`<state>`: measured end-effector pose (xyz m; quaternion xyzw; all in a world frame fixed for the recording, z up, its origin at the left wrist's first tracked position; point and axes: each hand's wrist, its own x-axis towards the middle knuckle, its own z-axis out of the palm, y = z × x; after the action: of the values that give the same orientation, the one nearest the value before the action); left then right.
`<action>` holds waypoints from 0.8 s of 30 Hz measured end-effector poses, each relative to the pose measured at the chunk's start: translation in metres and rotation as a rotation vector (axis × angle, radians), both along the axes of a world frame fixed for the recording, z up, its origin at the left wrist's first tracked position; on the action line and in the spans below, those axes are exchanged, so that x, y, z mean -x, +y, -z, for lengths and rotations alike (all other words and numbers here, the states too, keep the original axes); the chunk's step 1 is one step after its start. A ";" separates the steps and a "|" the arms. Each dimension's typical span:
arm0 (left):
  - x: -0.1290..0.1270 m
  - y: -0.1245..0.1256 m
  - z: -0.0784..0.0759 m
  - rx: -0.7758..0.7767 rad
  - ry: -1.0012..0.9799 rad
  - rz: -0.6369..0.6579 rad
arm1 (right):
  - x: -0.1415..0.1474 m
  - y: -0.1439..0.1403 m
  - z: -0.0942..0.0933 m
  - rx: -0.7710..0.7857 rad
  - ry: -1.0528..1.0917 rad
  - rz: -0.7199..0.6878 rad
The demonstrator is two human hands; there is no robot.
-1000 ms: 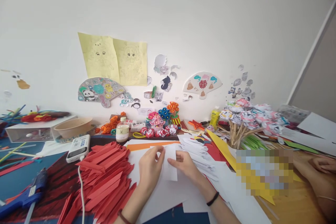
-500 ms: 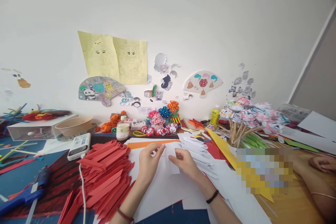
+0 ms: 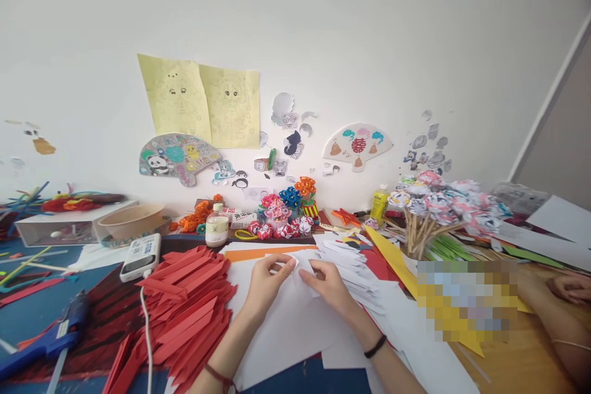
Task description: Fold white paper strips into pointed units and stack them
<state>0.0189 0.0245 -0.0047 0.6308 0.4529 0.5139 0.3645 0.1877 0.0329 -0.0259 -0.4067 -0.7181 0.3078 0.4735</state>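
My left hand [image 3: 266,282] and my right hand [image 3: 325,281] meet over a small white paper piece [image 3: 302,263] at the table's middle. Both pinch it, fingertips almost touching, and the paper is folded between them. Under my hands lie large white sheets [image 3: 286,332]. A heap of folded red paper strips [image 3: 189,308] lies just left of my left hand. A stack of folded white paper pieces [image 3: 351,271] sits right of my right hand.
A power bank [image 3: 141,257] with a white cable, a blue glue gun [image 3: 46,338], a small bottle [image 3: 216,228] and a paper bowl [image 3: 132,221] stand to the left. Paper flowers on sticks [image 3: 438,209] rise at the right. Another person's hand [image 3: 570,286] rests at the far right.
The white piece has been folded down smaller between my fingers, and my hands have drawn closer together and slightly away from me.
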 end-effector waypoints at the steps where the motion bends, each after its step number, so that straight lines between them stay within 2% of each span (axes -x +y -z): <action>1: 0.001 0.001 0.000 -0.005 0.001 0.001 | 0.000 0.000 -0.001 0.005 -0.003 0.003; 7: 0.003 0.002 0.001 -0.024 0.043 -0.050 | 0.001 -0.002 -0.005 -0.026 -0.019 0.023; 12: 0.002 0.001 0.001 -0.054 0.083 -0.087 | 0.000 0.001 0.000 -0.028 -0.073 0.049; 24: 0.003 0.000 -0.001 -0.098 0.168 -0.053 | 0.000 0.001 0.003 -0.023 -0.060 0.049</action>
<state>0.0160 0.0241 -0.0033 0.6764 0.4730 0.4902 0.2802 0.1875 0.0340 -0.0291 -0.4277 -0.7254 0.2753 0.4638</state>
